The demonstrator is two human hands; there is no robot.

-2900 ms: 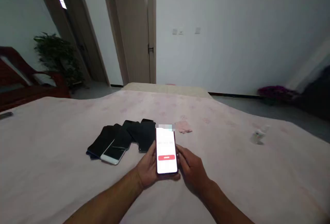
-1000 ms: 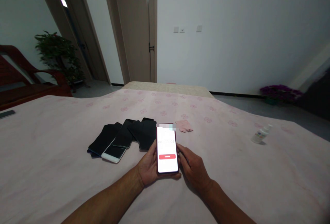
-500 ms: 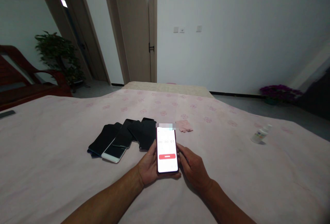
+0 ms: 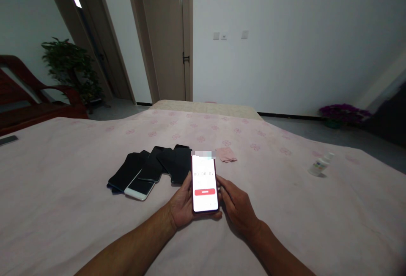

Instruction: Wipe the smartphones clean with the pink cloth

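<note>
A smartphone with a lit white screen stands tilted up between my hands; its display reads 00 00 02 above a red bar. My left hand grips it from the left, with fingers hidden behind and tips emerging at the lower right. At the right edge, my right hand has its fingers curled against the phone. Just left of it lies an overlapping pile of several dark phones, one of them a white-framed phone. Behind the phone on the right is a folded pink cloth.
A pink flowered sheet covers the broad surface under everything. A white bottle leans in view at the right. Another phone lies by the far left edge. Beyond are a wooden chair, a green plant and a closed door.
The digits on the phone's screen have gone from 00 00 01 to 00 00 02. Both hands keep the same hold; the whole view has shifted very slightly.
</note>
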